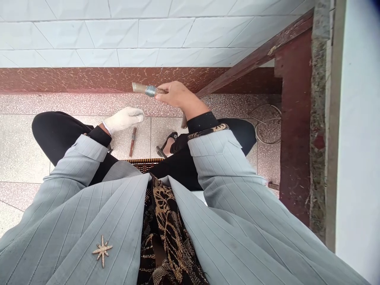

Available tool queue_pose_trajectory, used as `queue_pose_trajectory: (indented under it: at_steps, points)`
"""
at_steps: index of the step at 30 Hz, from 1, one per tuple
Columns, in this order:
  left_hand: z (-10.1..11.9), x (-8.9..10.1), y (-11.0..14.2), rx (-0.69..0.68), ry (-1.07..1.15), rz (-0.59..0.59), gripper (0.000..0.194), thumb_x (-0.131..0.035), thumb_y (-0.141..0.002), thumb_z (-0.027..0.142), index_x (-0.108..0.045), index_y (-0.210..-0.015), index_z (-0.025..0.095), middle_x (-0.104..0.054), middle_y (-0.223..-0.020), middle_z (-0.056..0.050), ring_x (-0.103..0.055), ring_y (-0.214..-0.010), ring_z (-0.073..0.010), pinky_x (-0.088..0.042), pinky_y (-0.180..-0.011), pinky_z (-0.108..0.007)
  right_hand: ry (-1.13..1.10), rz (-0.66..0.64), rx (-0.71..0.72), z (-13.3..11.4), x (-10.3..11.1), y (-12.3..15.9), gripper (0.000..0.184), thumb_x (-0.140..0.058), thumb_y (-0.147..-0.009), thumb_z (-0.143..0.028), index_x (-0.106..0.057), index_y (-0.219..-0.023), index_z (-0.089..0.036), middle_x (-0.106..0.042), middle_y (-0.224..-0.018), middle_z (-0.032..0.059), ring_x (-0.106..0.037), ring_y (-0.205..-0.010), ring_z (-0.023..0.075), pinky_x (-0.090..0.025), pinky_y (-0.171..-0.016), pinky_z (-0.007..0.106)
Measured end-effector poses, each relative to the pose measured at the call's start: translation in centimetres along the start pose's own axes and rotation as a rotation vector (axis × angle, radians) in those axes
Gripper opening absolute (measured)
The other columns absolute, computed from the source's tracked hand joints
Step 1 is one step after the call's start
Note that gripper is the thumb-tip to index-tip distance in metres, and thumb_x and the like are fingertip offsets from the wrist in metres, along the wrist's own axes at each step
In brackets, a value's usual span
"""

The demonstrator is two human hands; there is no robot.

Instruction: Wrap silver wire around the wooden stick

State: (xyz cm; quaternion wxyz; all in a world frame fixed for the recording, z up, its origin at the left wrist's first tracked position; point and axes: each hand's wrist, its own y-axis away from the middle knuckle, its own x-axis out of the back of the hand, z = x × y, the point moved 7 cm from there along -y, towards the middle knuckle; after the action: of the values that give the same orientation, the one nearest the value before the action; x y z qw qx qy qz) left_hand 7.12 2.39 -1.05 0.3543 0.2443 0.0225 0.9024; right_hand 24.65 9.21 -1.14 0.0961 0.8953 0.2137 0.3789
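My bare right hand [178,96] grips one end of a short brown stick [138,87], perhaps wooden, which points left. A coil of thin silvery wire [151,91] is wound tightly round the stick just beyond my fingertips. Lower and to the left, my left hand [124,119] wears a white knitted glove. Its fingers are closed with thumb and forefinger together; whatever they may hold is too small to make out. On the floor below the glove lies a thin reddish-brown stick [131,146] with a wire-wrapped band near its upper part.
A white tiled wall [166,33] with a brown skirting band stands ahead. On the right, a dark red wooden frame [297,150] with a slanting bar reaches toward the wall. A pale looped cable [268,124] lies on the speckled floor tiles [23,146]. My legs are spread on both sides.
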Motion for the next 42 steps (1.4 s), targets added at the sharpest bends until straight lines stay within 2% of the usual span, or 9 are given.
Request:
queue_pose_trajectory:
  at_steps: [3, 8, 14, 21, 23, 27, 30, 35, 42]
  points:
    - [0.0, 0.6, 0.1, 0.013, -0.035, 0.031, 0.024, -0.057, -0.09, 0.03, -0.055, -0.069, 0.018, -0.046, -0.064, 0.004, -0.04, -0.061, -0.0097, -0.033, -0.06, -0.026, 0.268, -0.084, 0.037, -0.2, -1.0, 0.1, 0.026, -0.074, -0.091, -0.031, -0.08, -0.113, -0.019, -0.07, -0.09, 0.0079, -0.065, -0.088, 0.0257, -0.047, -0.077, 0.037]
    - [-0.5, 2.1, 0.5, 0.068, 0.001, 0.122, 0.017, -0.055, -0.087, 0.025, -0.063, -0.074, 0.017, -0.049, -0.062, 0.003, -0.042, -0.058, -0.0095, -0.034, -0.058, -0.025, 0.38, -0.268, 0.035, 0.0, -1.9, 0.5, 0.023, -0.075, -0.091, -0.028, -0.083, -0.11, -0.02, -0.07, -0.087, 0.0068, -0.064, -0.085, 0.0247, -0.042, -0.072, 0.035]
    - [-0.2, 3.3, 0.7, 0.09, 0.021, 0.198, 0.017, -0.055, -0.088, 0.022, -0.065, -0.075, 0.016, -0.051, -0.062, 0.003, -0.046, -0.059, -0.0097, -0.039, -0.061, -0.025, 0.275, -0.55, 0.06, -0.6, -2.7, 2.0, 0.026, -0.071, -0.095, -0.026, -0.082, -0.117, -0.019, -0.062, -0.067, -0.0004, -0.057, -0.067, 0.0165, -0.04, -0.068, 0.031]
    - [-0.7, 3.6, 0.6, 0.107, 0.09, 0.217, 0.017, -0.058, -0.091, 0.02, -0.063, -0.076, 0.016, -0.053, -0.062, 0.002, -0.048, -0.058, -0.0098, -0.042, -0.061, -0.026, 0.038, -0.794, 0.098, -2.0, -3.5, 4.1, 0.035, -0.079, -0.089, -0.04, -0.08, -0.117, -0.018, -0.064, -0.071, -0.0007, -0.053, -0.064, 0.0132, -0.042, -0.067, 0.028]
    - [-1.2, 3.1, 0.3, 0.116, 0.17, 0.2, 0.017, -0.06, -0.093, 0.022, -0.062, -0.077, 0.017, -0.052, -0.06, 0.003, -0.046, -0.054, -0.0091, -0.04, -0.057, -0.026, -0.092, -0.753, 0.17, -3.0, -2.7, 4.5, 0.037, -0.082, -0.085, -0.045, -0.079, -0.113, -0.02, -0.063, -0.074, -0.0004, -0.052, -0.065, 0.0134, -0.043, -0.066, 0.028]
    - [-1.1, 2.2, -0.1, 0.08, 0.328, 0.21, 0.023, -0.058, -0.1, 0.029, -0.062, -0.081, 0.017, -0.053, -0.06, 0.003, -0.039, -0.048, -0.0075, -0.033, -0.051, -0.025, -0.511, -0.24, 0.371, -4.2, 1.9, 3.8, 0.043, -0.08, -0.082, -0.06, -0.068, -0.1, -0.023, -0.061, -0.082, 0.0036, -0.048, -0.066, 0.0161, -0.044, -0.065, 0.032]
    - [-0.3, 1.2, 0.0, 0.051, 0.351, 0.146, 0.026, -0.058, -0.101, 0.028, -0.062, -0.079, 0.017, -0.052, -0.061, 0.003, -0.037, -0.049, -0.0066, -0.03, -0.051, -0.024, -0.642, 0.011, 0.343, -2.6, 3.8, 3.0, 0.042, -0.072, -0.086, -0.064, -0.059, -0.1, -0.026, -0.061, -0.089, 0.0065, -0.048, -0.068, 0.0189, -0.043, -0.064, 0.035]
    - [0.5, 0.0, 0.5, 0.079, 0.328, -0.011, 0.026, -0.06, -0.1, 0.026, -0.063, -0.076, 0.017, -0.041, -0.054, 0.005, -0.034, -0.048, -0.0072, -0.026, -0.049, -0.024, -0.49, 0.058, 0.1, 0.4, 2.6, 0.6, 0.057, -0.075, -0.084, -0.075, -0.066, -0.109, -0.025, -0.066, -0.09, 0.0106, -0.052, -0.077, 0.0217, -0.047, -0.072, 0.041]
    - [0.3, 1.1, 0.7, 0.069, 0.239, 0.042, 0.023, -0.061, -0.094, 0.024, -0.063, -0.073, 0.017, -0.051, -0.06, 0.002, -0.039, -0.052, -0.007, -0.032, -0.054, -0.025, 0.103, -0.07, -0.001, 1.1, 0.3, -0.3, 0.029, -0.075, -0.093, -0.031, -0.078, -0.116, -0.015, -0.067, -0.087, 0.0072, -0.06, -0.078, 0.0199, -0.045, -0.073, 0.036]
